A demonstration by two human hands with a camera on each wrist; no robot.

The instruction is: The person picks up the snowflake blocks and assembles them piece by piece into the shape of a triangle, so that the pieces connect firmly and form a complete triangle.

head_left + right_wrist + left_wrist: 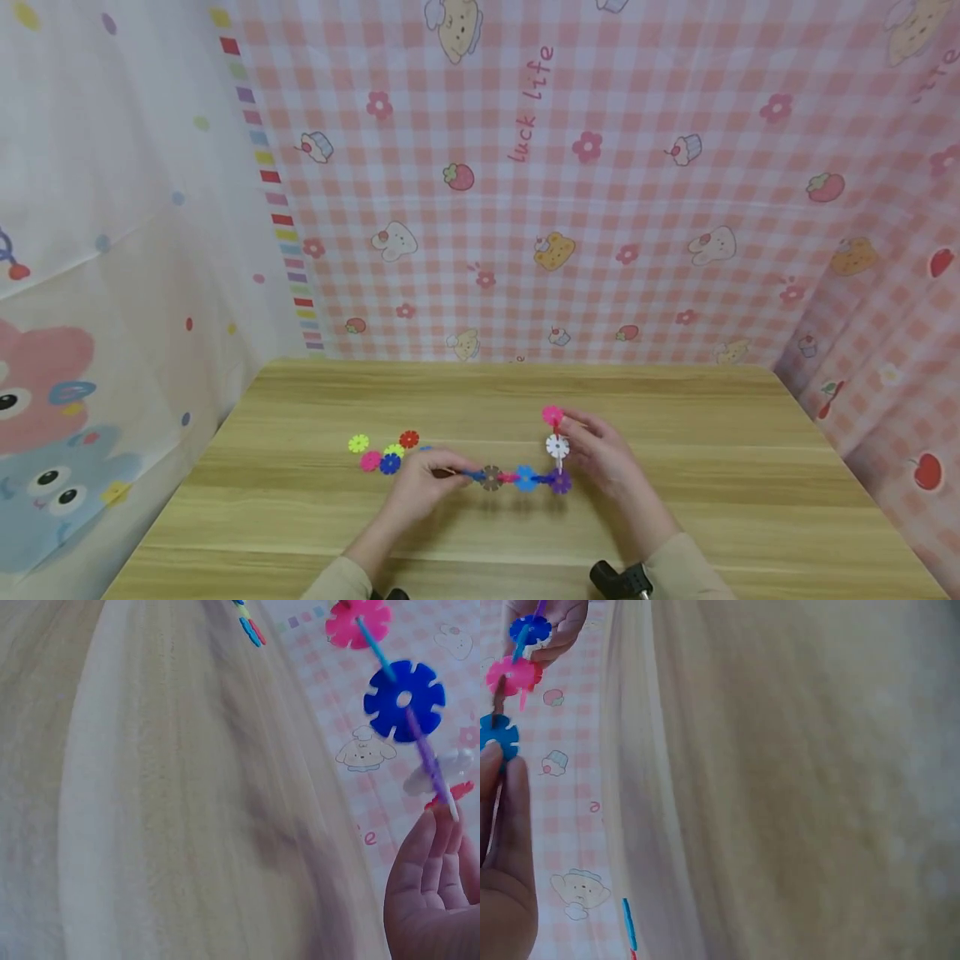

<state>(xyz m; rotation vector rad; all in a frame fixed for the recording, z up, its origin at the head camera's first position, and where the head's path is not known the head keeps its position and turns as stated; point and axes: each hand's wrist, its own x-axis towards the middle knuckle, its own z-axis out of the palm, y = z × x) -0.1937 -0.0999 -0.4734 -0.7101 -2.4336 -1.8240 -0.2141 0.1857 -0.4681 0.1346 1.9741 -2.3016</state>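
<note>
A chain of notched plastic snowflake discs is held up above the table, bent upward at its right end. In the head view it runs from a brown disc (491, 477) through a light blue disc (526, 478) to a purple disc (560, 482), then up by a white disc (557, 446) to a pink disc (552, 414). My left hand (423, 483) pinches the left end; its thumb lies on a blue disc (502, 736) in the left wrist view. With its fingertips my right hand (603, 454) grips the upturned part near the red and white discs.
Loose discs lie on the wooden table (315, 517) left of my left hand, among them a yellow-green disc (358, 443), a red disc (408, 438) and a dark blue disc (390, 464). A checked pink cloth (645, 208) hangs behind the table.
</note>
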